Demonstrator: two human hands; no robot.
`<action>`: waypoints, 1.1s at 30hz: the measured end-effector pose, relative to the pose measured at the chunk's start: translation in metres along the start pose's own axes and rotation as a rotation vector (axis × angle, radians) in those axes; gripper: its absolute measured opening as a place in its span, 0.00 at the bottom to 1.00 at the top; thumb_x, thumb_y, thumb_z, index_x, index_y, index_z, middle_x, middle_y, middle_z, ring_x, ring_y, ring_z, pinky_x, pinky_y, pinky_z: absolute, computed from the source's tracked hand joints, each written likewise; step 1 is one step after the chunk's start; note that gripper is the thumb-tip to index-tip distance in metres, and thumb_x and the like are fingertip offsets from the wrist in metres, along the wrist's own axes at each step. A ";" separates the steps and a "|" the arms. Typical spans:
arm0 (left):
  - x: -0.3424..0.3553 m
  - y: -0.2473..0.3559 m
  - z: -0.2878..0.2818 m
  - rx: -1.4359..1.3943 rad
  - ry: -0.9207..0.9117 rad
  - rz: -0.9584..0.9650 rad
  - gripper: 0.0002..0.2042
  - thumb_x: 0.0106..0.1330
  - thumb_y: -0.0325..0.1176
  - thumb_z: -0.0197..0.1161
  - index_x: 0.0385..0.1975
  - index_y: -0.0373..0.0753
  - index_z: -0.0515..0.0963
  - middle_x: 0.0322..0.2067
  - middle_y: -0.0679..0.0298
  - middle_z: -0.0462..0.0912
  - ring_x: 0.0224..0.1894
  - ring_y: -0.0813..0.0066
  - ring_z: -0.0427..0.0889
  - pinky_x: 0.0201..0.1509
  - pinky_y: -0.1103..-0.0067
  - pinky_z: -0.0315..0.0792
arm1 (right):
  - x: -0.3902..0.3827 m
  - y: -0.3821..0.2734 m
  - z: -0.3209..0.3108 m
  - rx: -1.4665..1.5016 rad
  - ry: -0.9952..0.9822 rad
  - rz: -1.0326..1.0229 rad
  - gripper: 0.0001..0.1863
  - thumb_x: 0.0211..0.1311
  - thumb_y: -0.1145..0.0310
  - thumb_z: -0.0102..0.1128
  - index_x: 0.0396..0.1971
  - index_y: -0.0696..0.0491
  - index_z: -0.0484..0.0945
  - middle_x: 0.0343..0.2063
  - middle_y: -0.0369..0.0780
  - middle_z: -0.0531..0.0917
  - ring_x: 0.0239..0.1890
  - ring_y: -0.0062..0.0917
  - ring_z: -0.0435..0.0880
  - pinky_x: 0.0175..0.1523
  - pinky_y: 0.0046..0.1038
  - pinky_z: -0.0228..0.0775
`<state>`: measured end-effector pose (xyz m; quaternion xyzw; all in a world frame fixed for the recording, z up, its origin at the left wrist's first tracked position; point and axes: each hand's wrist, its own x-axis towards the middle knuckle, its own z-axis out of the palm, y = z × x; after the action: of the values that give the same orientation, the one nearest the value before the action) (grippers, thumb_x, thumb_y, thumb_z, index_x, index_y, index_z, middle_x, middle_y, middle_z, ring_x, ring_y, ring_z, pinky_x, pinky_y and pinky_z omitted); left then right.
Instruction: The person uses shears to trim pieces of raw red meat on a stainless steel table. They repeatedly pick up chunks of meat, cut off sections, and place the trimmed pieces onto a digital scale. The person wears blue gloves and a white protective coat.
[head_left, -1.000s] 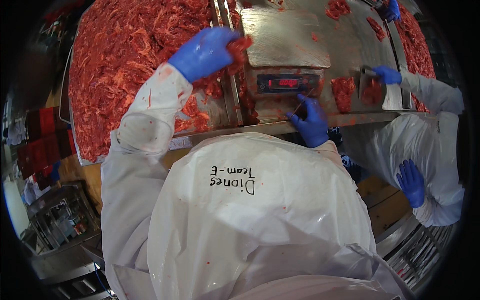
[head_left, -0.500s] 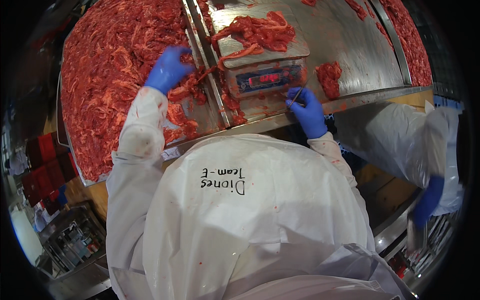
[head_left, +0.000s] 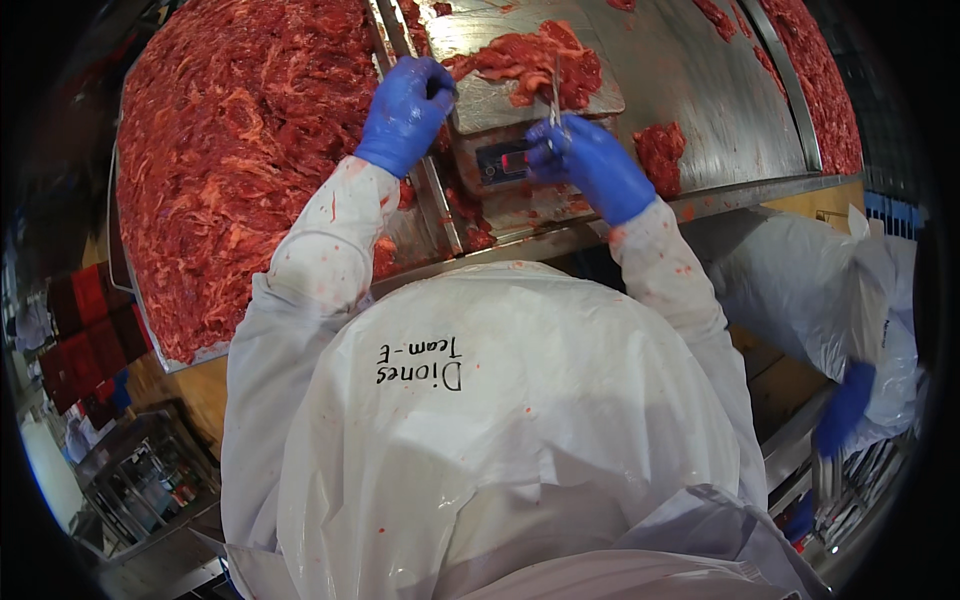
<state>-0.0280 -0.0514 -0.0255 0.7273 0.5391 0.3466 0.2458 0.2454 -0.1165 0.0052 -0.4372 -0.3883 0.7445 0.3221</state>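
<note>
A ragged piece of raw red meat lies on the steel plate of a digital scale. My left hand, in a blue glove, is curled at the plate's left edge, its fingertips closed at the thin left end of that meat. In my right hand, also gloved in blue, is a slim pointed metal tool, its tip over the meat's right part. Whether it is tweezers or scissors I cannot make out. The right hand covers much of the scale's red-lit display.
A big heap of raw meat fills the left side, beyond a steel divider. Right of the scale a small meat lump sits on the steel table. At the lower right is another person's blue-gloved hand, blurred.
My left hand has moved right, from the meat heap to the scale's edge. My right hand has gone up and left, bringing the metal tool over the meat, which has shifted slightly.
</note>
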 end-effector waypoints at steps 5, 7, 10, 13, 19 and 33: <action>-0.020 0.028 -0.012 -0.193 -0.071 -0.095 0.06 0.59 0.23 0.65 0.35 0.34 0.79 0.33 0.63 0.81 0.36 0.78 0.80 0.43 0.78 0.77 | -0.009 0.023 -0.002 0.139 -0.302 0.212 0.23 0.76 0.49 0.58 0.50 0.56 0.80 0.41 0.41 0.85 0.42 0.28 0.87 0.53 0.35 0.82; -0.030 0.025 -0.007 -0.358 -0.113 -0.177 0.06 0.59 0.22 0.65 0.34 0.35 0.78 0.32 0.65 0.80 0.36 0.79 0.79 0.43 0.78 0.76 | 0.010 0.017 0.011 0.247 -0.356 0.290 0.20 0.76 0.52 0.59 0.52 0.55 0.79 0.44 0.41 0.85 0.40 0.30 0.88 0.51 0.37 0.83; -0.054 0.026 -0.003 -0.420 -0.179 -0.220 0.06 0.59 0.21 0.64 0.34 0.37 0.77 0.31 0.69 0.77 0.35 0.81 0.76 0.41 0.80 0.73 | 0.041 0.004 0.022 0.153 -0.313 0.192 0.16 0.75 0.57 0.62 0.48 0.54 0.81 0.38 0.38 0.85 0.37 0.26 0.86 0.49 0.34 0.82; -0.071 0.009 -0.022 -0.604 -0.154 -0.351 0.06 0.60 0.20 0.63 0.34 0.37 0.77 0.30 0.69 0.76 0.34 0.81 0.76 0.40 0.81 0.73 | 0.033 0.008 0.024 0.088 -0.221 0.217 0.14 0.73 0.60 0.65 0.46 0.55 0.81 0.34 0.36 0.85 0.34 0.23 0.85 0.47 0.31 0.80; -0.100 -0.114 -0.123 0.456 0.118 -0.256 0.12 0.60 0.29 0.69 0.44 0.36 0.83 0.44 0.51 0.83 0.47 0.53 0.84 0.54 0.66 0.78 | -0.049 0.035 0.000 -0.069 -0.386 0.145 0.16 0.63 0.71 0.71 0.48 0.57 0.81 0.43 0.39 0.86 0.49 0.26 0.86 0.60 0.32 0.77; 0.002 0.050 0.001 -0.352 -0.366 0.041 0.28 0.64 0.27 0.62 0.67 0.36 0.74 0.60 0.52 0.82 0.61 0.66 0.81 0.69 0.72 0.70 | 0.053 -0.026 -0.014 -0.287 -0.022 -0.335 0.14 0.64 0.73 0.72 0.48 0.57 0.81 0.44 0.36 0.86 0.49 0.20 0.84 0.58 0.27 0.77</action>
<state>0.0038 -0.0646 0.0108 0.7346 0.4022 0.3024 0.4551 0.2399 -0.0564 0.0024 -0.3999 -0.5610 0.6223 0.3716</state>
